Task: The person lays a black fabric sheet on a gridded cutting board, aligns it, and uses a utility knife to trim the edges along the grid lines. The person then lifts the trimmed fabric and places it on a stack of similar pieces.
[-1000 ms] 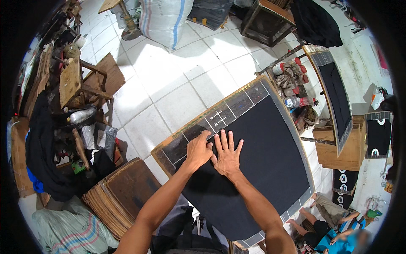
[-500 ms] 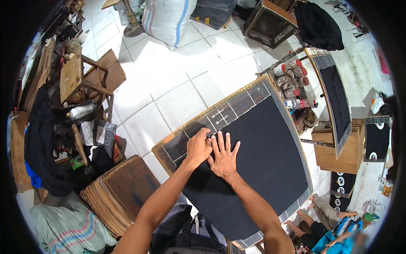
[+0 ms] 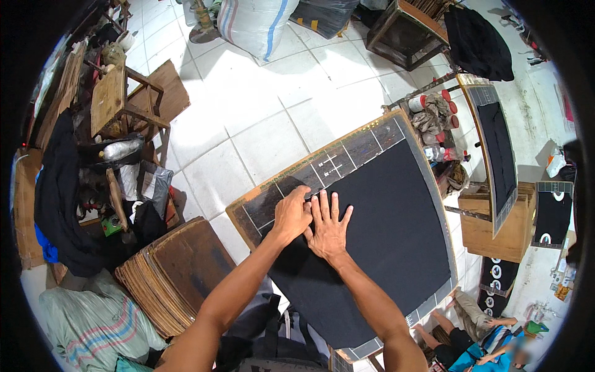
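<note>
A black cloth (image 3: 390,235) lies flat over a dark wooden board (image 3: 362,149) marked with white lines. My right hand (image 3: 328,228) rests palm down on the cloth near its upper left edge, fingers stretched and spread. Beside it, my left hand (image 3: 292,216) is closed at the cloth's edge, its fingers bent and the cloth's edge apparently pinched in them. The undersides of the left fingers are hidden. Both hands sit close together, the left thumb side near the right fingertips.
Stacked brown boards (image 3: 183,276) stand at lower left, above a pale woven sack (image 3: 93,328). A wooden stool (image 3: 110,99) is at left. Red-lidded jars (image 3: 451,106) line the board's right side, near another cloth-covered board (image 3: 498,146). A co-worker (image 3: 486,347) sits at lower right.
The view has shifted slightly, so the surroundings sit a little differently in it. Both hands keep almost the same place on the cloth.
</note>
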The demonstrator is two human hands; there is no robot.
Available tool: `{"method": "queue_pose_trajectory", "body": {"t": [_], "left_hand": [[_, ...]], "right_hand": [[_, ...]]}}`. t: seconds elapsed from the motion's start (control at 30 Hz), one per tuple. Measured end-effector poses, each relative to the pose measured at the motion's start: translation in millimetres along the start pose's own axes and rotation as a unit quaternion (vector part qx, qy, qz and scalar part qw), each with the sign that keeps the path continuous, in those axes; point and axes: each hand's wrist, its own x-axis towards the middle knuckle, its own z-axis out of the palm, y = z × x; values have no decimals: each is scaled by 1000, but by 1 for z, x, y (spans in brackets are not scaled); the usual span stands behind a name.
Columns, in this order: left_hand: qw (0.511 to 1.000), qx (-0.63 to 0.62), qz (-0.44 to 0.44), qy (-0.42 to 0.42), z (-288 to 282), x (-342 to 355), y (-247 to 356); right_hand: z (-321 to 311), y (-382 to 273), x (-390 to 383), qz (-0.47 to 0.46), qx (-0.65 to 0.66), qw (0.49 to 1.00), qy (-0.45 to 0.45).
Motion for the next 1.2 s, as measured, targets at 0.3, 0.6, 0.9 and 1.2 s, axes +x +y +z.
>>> {"method": "queue_pose_trajectory", "body": {"t": [0.3, 0.6, 0.9, 1.2], "left_hand": [[1000, 10, 8, -1, -5, 0, -5], [996, 31, -54, -62, -25, -20, 3], [1000, -2, 14, 7, -15, -19, -18], [999, 14, 34, -11, -21, -20, -24]], "right_hand": [[3, -4, -2, -4, -3, 1000, -3], [0, -9, -2, 14, 6, 1000, 7], [5, -20, -4, 17, -33, 999, 36], [12, -28, -10, 10, -1, 999, 41]]}}
